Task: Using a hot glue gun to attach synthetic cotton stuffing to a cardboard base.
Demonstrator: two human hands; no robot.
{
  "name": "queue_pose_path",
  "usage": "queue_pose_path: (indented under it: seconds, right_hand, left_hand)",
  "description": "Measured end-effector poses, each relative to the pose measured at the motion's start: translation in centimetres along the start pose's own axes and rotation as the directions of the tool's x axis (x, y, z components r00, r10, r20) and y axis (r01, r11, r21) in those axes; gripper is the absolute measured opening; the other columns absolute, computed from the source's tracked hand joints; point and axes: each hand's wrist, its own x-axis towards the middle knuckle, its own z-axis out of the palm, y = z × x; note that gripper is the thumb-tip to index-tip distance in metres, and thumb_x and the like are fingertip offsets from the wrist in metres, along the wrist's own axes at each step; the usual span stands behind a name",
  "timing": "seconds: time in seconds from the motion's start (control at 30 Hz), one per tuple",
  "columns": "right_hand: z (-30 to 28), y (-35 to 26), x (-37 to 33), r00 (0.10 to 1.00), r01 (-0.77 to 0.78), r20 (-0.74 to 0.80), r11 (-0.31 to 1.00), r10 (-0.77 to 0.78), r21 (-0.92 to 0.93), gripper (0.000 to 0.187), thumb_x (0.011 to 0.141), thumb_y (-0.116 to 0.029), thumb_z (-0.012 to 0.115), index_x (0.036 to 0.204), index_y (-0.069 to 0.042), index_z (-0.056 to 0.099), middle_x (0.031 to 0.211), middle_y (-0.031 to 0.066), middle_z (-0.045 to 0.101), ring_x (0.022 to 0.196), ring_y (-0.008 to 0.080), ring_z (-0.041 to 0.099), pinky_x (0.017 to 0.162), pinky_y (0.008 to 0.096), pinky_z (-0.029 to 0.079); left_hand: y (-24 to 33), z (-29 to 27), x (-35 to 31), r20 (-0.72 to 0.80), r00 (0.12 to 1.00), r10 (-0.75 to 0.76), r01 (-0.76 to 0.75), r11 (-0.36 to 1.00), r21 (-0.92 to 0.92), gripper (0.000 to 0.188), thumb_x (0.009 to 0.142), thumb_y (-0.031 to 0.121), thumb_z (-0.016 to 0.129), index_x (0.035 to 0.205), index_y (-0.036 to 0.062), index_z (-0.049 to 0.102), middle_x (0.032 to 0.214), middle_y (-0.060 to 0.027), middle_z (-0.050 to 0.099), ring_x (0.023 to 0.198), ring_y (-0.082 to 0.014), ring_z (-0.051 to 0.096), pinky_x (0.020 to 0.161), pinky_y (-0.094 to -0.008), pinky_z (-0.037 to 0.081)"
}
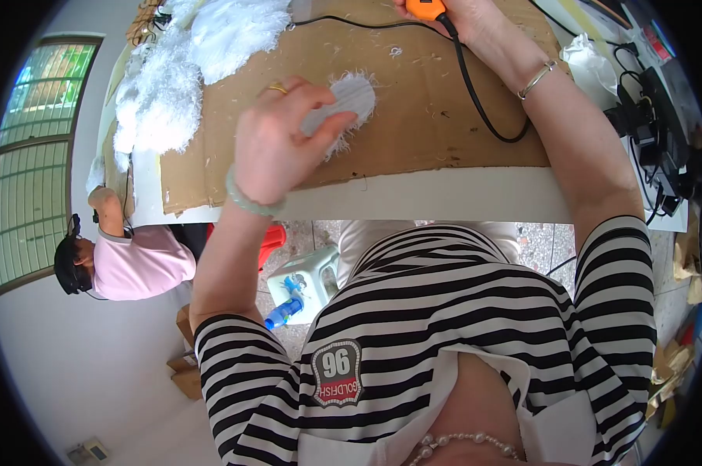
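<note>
My left hand [281,140] is over a small oval piece of white fabric [356,97] with frayed edges, lying on brown cardboard [436,128]. Its thumb and fingers are apart; the thumb overlaps the piece, and whether it presses on it I cannot tell. At the top edge, my right hand [471,27] is closed around an orange corded hand tool [425,8]. The far part of that tool is cut off by the picture's edge, so its kind does not show. A thick black cable [466,81] runs from it and loops down beside my right forearm.
Piles of fluffy white fabric [160,101] cover the table's far left. Black plugs and cables [638,116] crowd the right side, near crumpled white paper [588,62]. A person in pink [145,264] works at the left. Below the table stands a pale stool [308,279] with a blue bottle [285,312].
</note>
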Motion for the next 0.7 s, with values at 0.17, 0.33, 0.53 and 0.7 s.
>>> queue_pose_path:
  seconds: [0.17, 0.33, 0.53, 0.7]
  right_hand:
    - [0.3, -1.2, -0.9, 0.999, 0.035, -0.024, 0.998, -0.036, -0.046, 0.020, 0.087, -0.015, 0.059, 0.103, -0.004, 0.058, 0.080, 0.0041, 0.062, 0.068, 0.0137, 0.060, 0.060, 0.0249, 0.050]
    - [0.3, 0.7, -0.9, 0.995, 0.101, 0.028, 0.994, -0.100, -0.039, 0.025, 0.083, -0.015, 0.064, 0.103, -0.002, 0.059, 0.087, 0.0087, 0.062, 0.073, 0.0180, 0.062, 0.065, 0.0314, 0.052]
    - [1.0, 0.5, -1.5, 0.999, 0.046, 0.031, 0.997, -0.044, -0.065, 0.031, 0.086, -0.020, 0.063, 0.110, -0.002, 0.059, 0.091, 0.0069, 0.063, 0.073, 0.0145, 0.062, 0.065, 0.0281, 0.053]
    - [0.2, 0.6, -0.8, 0.998, 0.066, 0.026, 0.993, -0.064, -0.097, 0.027, 0.086, -0.019, 0.063, 0.106, -0.002, 0.059, 0.088, 0.0075, 0.062, 0.072, 0.0142, 0.061, 0.063, 0.0274, 0.053]
  left_hand:
    - [0.8, 3.0, 0.0, -0.018, 0.995, 0.101, -0.098, 0.989, 0.110, 0.019, 0.067, 0.007, 0.073, 0.083, 0.0052, 0.064, 0.081, -0.0095, 0.060, 0.072, -0.0303, 0.060, 0.062, -0.0376, 0.050]
    - [1.0, 4.1, -0.1, -0.050, 0.998, -0.043, 0.040, 0.998, -0.043, 0.018, 0.072, 0.003, 0.070, 0.089, 0.0033, 0.064, 0.086, -0.0122, 0.062, 0.078, -0.0319, 0.061, 0.066, -0.0380, 0.050]
    - [2.8, 2.9, 1.0, 0.064, 0.996, 0.065, -0.058, 0.993, -0.100, 0.019, 0.080, 0.006, 0.067, 0.099, 0.0018, 0.065, 0.094, -0.0126, 0.065, 0.080, -0.0268, 0.063, 0.071, -0.0333, 0.051]
    - [-0.6, 0.7, -0.3, -0.137, 0.960, -0.245, 0.178, 0.909, -0.376, 0.021, 0.084, 0.006, 0.064, 0.104, 0.0001, 0.064, 0.097, -0.0106, 0.067, 0.085, -0.0183, 0.064, 0.073, -0.0267, 0.049]
